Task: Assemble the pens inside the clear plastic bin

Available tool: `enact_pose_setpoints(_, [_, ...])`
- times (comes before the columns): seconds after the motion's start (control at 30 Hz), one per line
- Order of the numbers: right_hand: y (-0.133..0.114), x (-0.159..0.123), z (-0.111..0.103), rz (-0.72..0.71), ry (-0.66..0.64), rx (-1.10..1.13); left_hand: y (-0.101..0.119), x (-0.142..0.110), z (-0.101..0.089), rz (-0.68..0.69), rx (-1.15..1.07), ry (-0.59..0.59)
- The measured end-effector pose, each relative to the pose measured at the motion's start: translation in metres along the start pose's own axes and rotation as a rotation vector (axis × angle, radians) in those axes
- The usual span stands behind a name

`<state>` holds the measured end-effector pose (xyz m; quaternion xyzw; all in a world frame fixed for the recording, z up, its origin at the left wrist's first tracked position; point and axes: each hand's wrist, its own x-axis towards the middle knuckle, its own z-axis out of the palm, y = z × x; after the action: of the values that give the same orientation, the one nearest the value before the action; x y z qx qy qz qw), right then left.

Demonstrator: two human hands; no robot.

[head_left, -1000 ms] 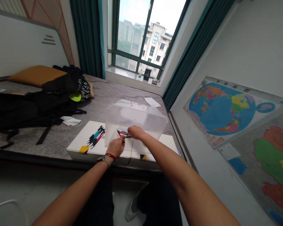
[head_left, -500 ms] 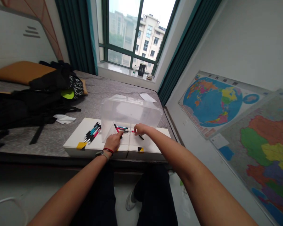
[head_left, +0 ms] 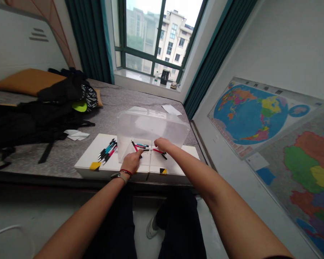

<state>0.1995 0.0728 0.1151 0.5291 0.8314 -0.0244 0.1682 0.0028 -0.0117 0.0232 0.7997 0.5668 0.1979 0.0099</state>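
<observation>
Pens, slim click type with pink, blue and black barrels (head_left: 142, 145), lie scattered inside a translucent plastic bin (head_left: 153, 124) that looks tipped on its side over flat white boxes (head_left: 86, 157) on the grey bed (head_left: 132, 94). More are bunched outside, to the bin's left: a row of blue, black and pink pens (head_left: 107, 151). My left hand (head_left: 131, 162) has its index finger out at a slanting pink-and-black pen (head_left: 136, 146); can't tell if it grips or only touches. My right hand (head_left: 162, 144) is bent over a pink pen (head_left: 158, 151), fingers curled; can't tell if they're closed on anything. Handling, my guess: light, stiff, slick plastic, likely to roll if nudged, not very fragile, though a clip could snap. Best hold is mid-barrel, thumb and finger across, away from the clicker and tip. The bin should be light too, with walls that flex a bit; take it by the rim. Hard to make out: right fingertips, hidden by the hand itself; the lower end of the slanting pen, partly behind my left finger; the exact pen count, since barrels overlap; and whether the bin wall touches the nearest bunched pens.
</observation>
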Motion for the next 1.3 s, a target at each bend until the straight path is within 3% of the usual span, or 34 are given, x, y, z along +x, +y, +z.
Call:
enact_pose_setpoints(0.17, [0.004, 0.002, 0.000, -0.011, 0.080, 0.022, -0.001, 0.001, 0.002, -0.012, -0.014, -0.025])
enact_pose_setpoints(0.3, [0.013, 0.002, -0.003, 0.083, -0.019, -0.007, -0.002, 0.001, 0.005, -0.025, -0.018, -0.012])
enact_pose_setpoints(0.4, [0.014, 0.000, -0.001, 0.074, -0.088, -0.047, -0.002, 0.001, 0.005, -0.027, -0.038, -0.015])
enact_pose_setpoints(0.9, [0.002, 0.002, 0.009, 0.005, -0.111, -0.068, 0.000, 0.002, 0.002, -0.027, -0.042, -0.019])
enact_pose_setpoints(1.13, [-0.009, -0.006, 0.015, 0.100, 0.029, 0.037, -0.001, 0.003, 0.004, -0.020, -0.005, -0.026])
enact_pose_setpoints(1.3, [-0.008, -0.009, 0.022, 0.078, 0.135, 0.042, 0.001, 0.003, 0.004, -0.038, 0.002, -0.026])
